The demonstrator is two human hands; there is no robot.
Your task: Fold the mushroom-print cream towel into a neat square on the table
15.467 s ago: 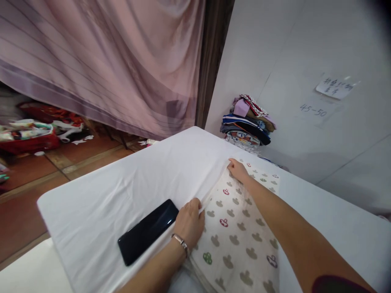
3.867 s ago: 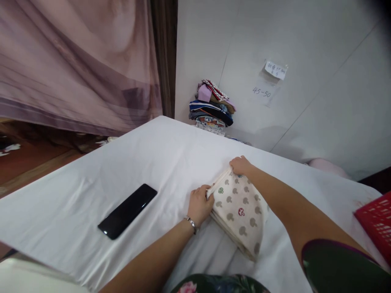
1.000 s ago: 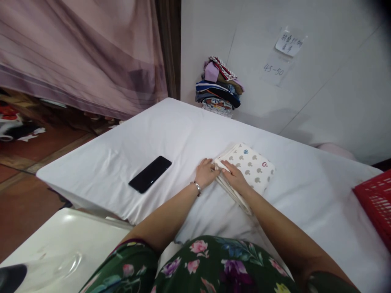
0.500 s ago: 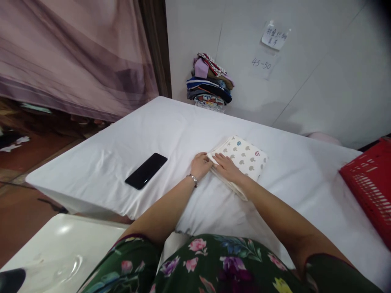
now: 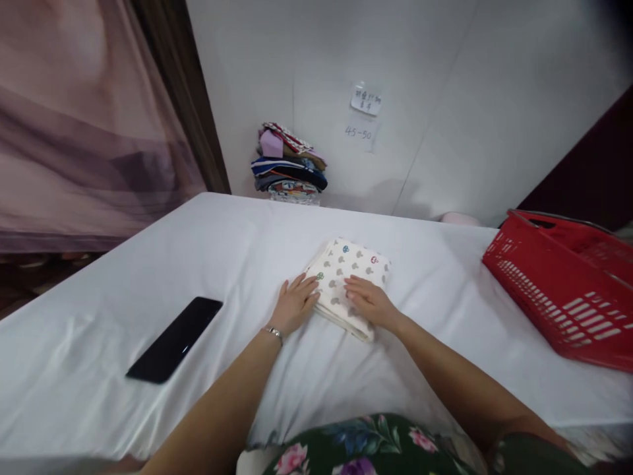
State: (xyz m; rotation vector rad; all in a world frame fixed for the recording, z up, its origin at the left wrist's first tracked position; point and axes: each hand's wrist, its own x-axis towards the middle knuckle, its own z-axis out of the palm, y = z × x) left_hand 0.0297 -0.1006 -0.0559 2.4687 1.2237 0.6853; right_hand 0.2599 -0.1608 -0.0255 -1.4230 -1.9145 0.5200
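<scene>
A folded white cloth point(image 5: 341, 270) with a pattern of small grey, green, blue and red shapes lies flat on the white-covered table point(image 5: 252, 237). My left hand point(image 5: 295, 305), with a bracelet at the wrist, rests at the cloth's left edge, fingers stretched out over its border. On top of the cloth, toward its right side, my right hand point(image 5: 368, 300) lies with its fingers extended. Neither hand grips anything. Several layers show along the cloth's near edge.
To the left lies a black phone point(image 5: 175, 340). A red plastic basket point(image 5: 558, 290) stands at the right. Folded clothes point(image 5: 289, 165) are stacked by the wall, below a paper note point(image 5: 366, 100). A pink curtain point(image 5: 89, 132) hangs at the far left.
My right hand has moved off the near left corner onto the cloth's right part, and my left hand's fingers have spread. The view has turned right, showing more of the basket.
</scene>
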